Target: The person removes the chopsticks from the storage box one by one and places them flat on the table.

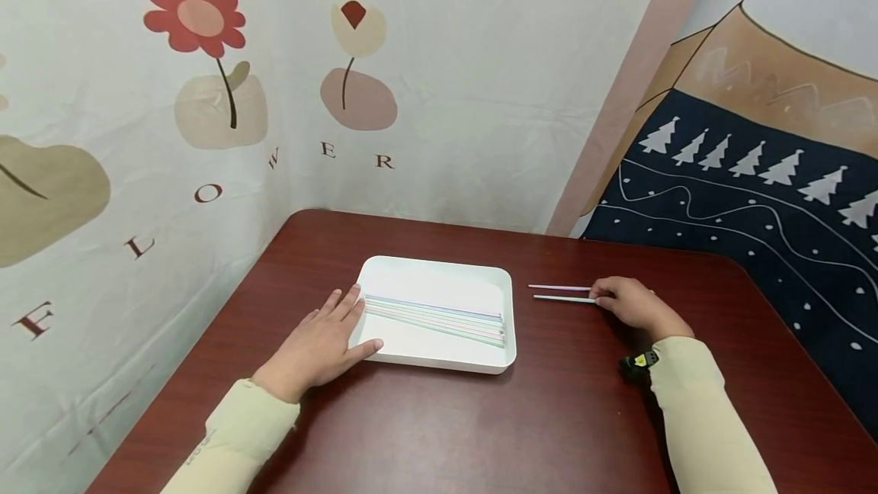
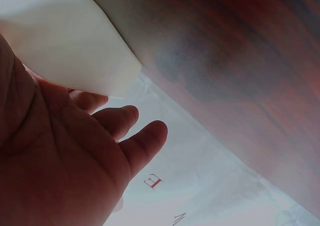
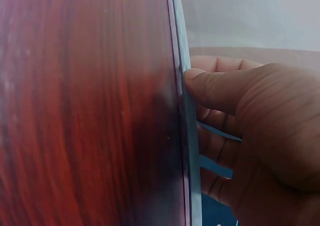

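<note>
A white tray (image 1: 432, 269) with raised rims sits on the table, with several thin pastel straws (image 1: 439, 319) lying side by side in it. My left hand (image 1: 318, 345) lies at the tray's left rim, fingers spread over the edge; the left wrist view shows the tray wall (image 2: 75, 45) beside its fingers. To the right of the tray, my right hand (image 1: 631, 302) pinches a pale blue straw (image 1: 562, 299) by thumb and fingertips. A lilac straw (image 1: 557, 287) runs beside it, its right end at the fingers; whether they grip it too, I cannot tell.
The dark red-brown table (image 1: 425, 433) extends around the tray. A white curtain (image 1: 480, 97) with printed flowers stands behind and to the left. At the right hangs a dark blue cloth (image 1: 720, 197) with white trees. A black device (image 1: 638, 364) is at my right cuff.
</note>
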`<control>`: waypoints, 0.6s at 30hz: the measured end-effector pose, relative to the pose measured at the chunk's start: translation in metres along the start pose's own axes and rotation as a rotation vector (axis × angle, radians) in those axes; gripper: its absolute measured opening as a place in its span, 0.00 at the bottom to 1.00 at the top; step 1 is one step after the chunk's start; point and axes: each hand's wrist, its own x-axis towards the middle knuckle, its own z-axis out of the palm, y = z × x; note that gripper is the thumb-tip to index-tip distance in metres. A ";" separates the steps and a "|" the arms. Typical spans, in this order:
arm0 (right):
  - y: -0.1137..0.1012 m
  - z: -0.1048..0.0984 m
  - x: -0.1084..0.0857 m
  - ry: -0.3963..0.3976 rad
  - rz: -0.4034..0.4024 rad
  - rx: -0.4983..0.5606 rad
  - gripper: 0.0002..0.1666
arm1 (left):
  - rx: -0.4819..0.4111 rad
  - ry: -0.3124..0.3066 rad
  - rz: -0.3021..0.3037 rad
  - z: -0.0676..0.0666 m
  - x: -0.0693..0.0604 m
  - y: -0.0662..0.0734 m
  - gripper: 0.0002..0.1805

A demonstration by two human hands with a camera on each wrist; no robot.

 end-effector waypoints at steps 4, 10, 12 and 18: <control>-0.001 0.004 0.003 0.020 -0.010 -0.003 0.09 | 0.004 -0.001 -0.002 0.001 0.000 0.000 0.49; 0.000 0.008 0.005 0.041 -0.014 -0.001 0.09 | 0.002 -0.002 -0.005 0.001 0.000 -0.001 0.49; 0.000 0.008 0.006 0.041 -0.016 -0.003 0.09 | 0.002 -0.001 -0.006 0.000 0.000 -0.001 0.49; -0.013 -0.004 0.010 0.044 -0.009 0.020 0.04 | -0.010 -0.002 -0.008 0.000 -0.001 0.000 0.49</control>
